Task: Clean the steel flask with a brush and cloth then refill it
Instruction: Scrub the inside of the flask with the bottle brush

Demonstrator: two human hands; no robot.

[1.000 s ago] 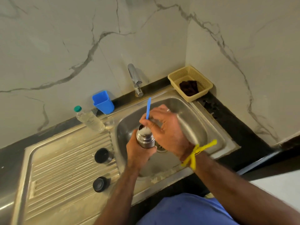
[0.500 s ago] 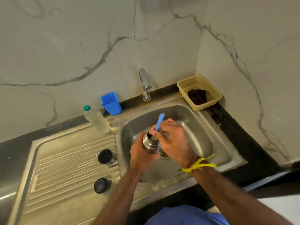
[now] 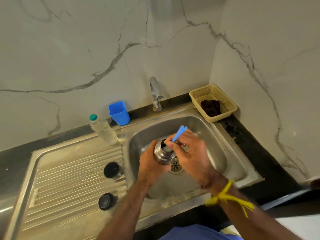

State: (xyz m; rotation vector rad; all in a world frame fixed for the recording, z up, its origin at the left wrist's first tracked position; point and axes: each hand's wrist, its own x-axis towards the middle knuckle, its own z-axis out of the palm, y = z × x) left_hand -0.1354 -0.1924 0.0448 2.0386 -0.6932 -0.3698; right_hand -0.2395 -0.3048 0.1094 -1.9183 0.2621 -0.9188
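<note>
Over the sink basin (image 3: pixel 213 144) my left hand (image 3: pixel 150 163) grips the steel flask (image 3: pixel 162 155) around its body, mouth tilted up toward me. My right hand (image 3: pixel 192 153) pinches the blue handle of a brush (image 3: pixel 179 133), whose white bristle end sits inside the flask's mouth. The flask's two black caps, the cup lid (image 3: pixel 112 170) and the stopper (image 3: pixel 106 201), stand on the ribbed draining board. A dark brown cloth (image 3: pixel 210 106) lies in the beige basket (image 3: pixel 226 101) at the back right.
A clear water bottle with a green cap (image 3: pixel 103 129) and a blue plastic cup (image 3: pixel 119 113) stand behind the draining board. The chrome tap (image 3: pixel 155 94) rises at the back of the sink. A marble wall closes the back and right.
The brush handle has sunk lower into the flask and leans more to the right. Both hands and the flask stay over the drain; my head has tilted so the view shifted.
</note>
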